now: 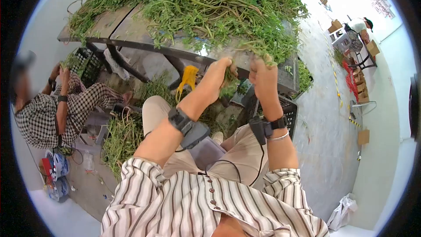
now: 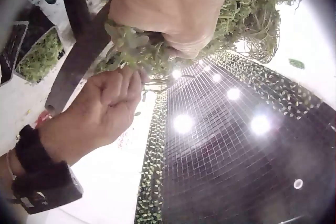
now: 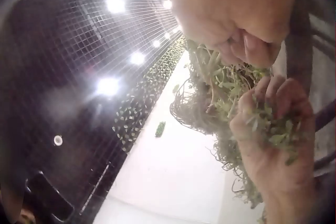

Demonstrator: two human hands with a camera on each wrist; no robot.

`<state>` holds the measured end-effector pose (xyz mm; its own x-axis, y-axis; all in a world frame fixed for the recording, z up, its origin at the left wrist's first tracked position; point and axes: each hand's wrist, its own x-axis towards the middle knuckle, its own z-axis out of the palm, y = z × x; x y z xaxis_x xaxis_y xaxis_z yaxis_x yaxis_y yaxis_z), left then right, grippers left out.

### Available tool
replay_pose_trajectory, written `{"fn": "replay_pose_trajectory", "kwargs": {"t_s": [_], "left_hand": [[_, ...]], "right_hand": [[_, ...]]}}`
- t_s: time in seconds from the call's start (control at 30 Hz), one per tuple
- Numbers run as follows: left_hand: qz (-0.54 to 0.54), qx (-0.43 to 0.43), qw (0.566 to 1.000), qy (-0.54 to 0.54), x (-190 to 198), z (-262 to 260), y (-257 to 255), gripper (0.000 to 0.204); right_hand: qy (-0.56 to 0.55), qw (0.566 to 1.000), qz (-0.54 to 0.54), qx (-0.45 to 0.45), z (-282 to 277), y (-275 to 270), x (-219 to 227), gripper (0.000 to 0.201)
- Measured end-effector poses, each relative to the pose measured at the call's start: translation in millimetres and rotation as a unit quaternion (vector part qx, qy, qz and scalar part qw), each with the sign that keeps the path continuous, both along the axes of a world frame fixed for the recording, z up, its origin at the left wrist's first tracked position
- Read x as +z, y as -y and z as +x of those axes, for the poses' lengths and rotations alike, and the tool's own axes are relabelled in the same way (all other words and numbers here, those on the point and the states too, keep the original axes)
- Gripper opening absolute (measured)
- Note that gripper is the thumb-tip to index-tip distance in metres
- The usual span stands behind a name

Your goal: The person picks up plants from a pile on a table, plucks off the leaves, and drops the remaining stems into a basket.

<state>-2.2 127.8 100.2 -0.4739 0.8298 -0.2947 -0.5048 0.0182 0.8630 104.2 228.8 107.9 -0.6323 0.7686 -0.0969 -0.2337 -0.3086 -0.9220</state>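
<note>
In the head view my left hand (image 1: 222, 71) grips a small bunch of leafy green sprigs (image 1: 229, 88) at the table's front edge. Leaves of that bunch (image 3: 283, 132) stick out of its curled fingers in the right wrist view. Close beside it, my right hand (image 1: 265, 79) pinches some thin green stems (image 1: 256, 49), partly hidden behind its fingers. The left wrist view has the right hand (image 2: 107, 106) with fingers curled at the stem ends, just below the left hand (image 2: 165, 8). A large heap of leafy stems (image 1: 219, 4) lies on the table behind both hands.
The grey table (image 1: 101, 28) has a dark front edge. Below it are a black crate (image 1: 287, 114), a yellow net bag (image 1: 188, 77) and a pile of greens (image 1: 120, 138) on the floor. A seated person (image 1: 48, 109) handles greens at left; another person (image 1: 362, 26) is far right.
</note>
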Motion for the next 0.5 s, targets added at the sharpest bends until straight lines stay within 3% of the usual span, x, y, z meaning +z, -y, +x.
{"fn": "replay_pose_trajectory", "kwargs": {"t_s": [0.07, 0.13, 0.2, 0.23, 0.37, 0.43, 0.5], "left_hand": [[0.017, -0.055, 0.998, -0.004, -4, 3, 3, 0.020], [0.047, -0.038, 0.997, 0.057, 1, 11, 7, 0.022], [0.054, -0.101, 0.993, 0.036, 2, 7, 10, 0.026], [0.080, -0.090, 0.993, 0.006, -1, 8, 7, 0.031], [0.033, -0.088, 0.994, -0.059, -1, 11, 3, 0.034], [0.014, -0.049, 0.989, -0.137, -2, 12, 3, 0.038], [-0.001, -0.057, 0.988, -0.143, 7, 11, 4, 0.038]], "right_hand": [[0.117, 0.950, 0.280, -0.079, -4, -6, -21, 0.010], [0.139, 0.932, 0.323, -0.083, -5, 0, -19, 0.011], [0.178, 0.838, 0.502, -0.116, -3, 7, -8, 0.011], [0.229, 0.825, 0.506, -0.104, -3, 11, 0, 0.013], [0.203, 0.801, 0.554, -0.103, -3, 14, -14, 0.019], [0.187, 0.761, 0.610, -0.116, -3, 12, -20, 0.030], [0.218, 0.757, 0.608, -0.093, 2, 10, -19, 0.033]]}}
